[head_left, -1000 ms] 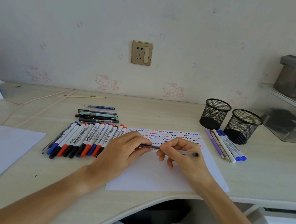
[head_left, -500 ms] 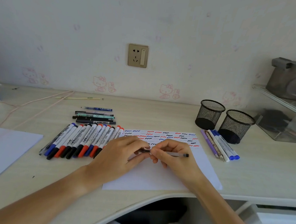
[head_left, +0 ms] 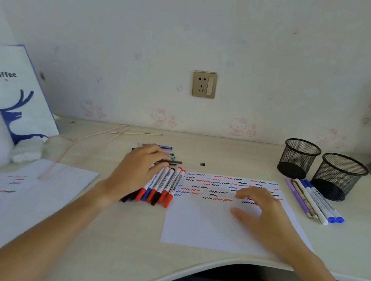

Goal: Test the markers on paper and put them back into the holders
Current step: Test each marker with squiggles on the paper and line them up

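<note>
Markers lie in a row on the desk, just left of the scribbled paper. The left hand reaches over them to the pens behind; what its fingers hold cannot be told. The right hand rests, fingers relaxed, on the paper. Two mesh holders stand at right beside more pens.

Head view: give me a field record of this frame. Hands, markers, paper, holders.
left hand: reaching over the marker row toward the pens behind it; grasp not clear
right hand: fingers spread, resting on the test paper, holding nothing
marker row: red, blue and black caps, lying side by side left of the paper
test paper: squiggles in red, blue, black across the top
mesh holders: two, upright, no markers visible inside
pens by holders: lying on the desk
loose cap: on the desk
</note>
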